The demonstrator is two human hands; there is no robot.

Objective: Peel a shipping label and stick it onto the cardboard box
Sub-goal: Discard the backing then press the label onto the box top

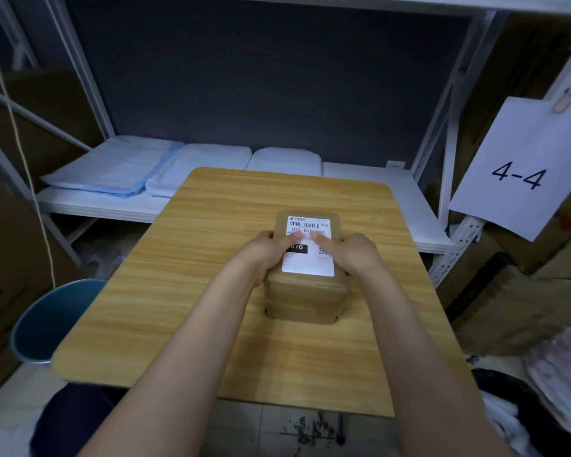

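- Two bare forearms reach forward from the bottom edge over a light wood-grain square table [211,308] with rounded corners.
- Left hand [266,253] clasps the left side of a small brown cardboard box [305,296]; its thumb presses down on the label.
- Right hand [353,252] clasps the box's right side, its thumb likewise flat on the label, tips of both thumbs near each other.
- Cardboard box stands near the middle of the table, closed, contents not visible.
- White rectangular shipping label [309,262] lies flat on the box's top face; it shows a barcode, "070-070" partly covered by the thumbs, a black block reading "070", and a small QR code. Finer print is too small to read.
- Round blue bin [47,321] sits on the floor left of the table; its inside is hidden.
- White metal shelf [119,206] behind holds folded pale blue and white cloths [112,169].
- White paper sign [521,166] at right reads "4-4".
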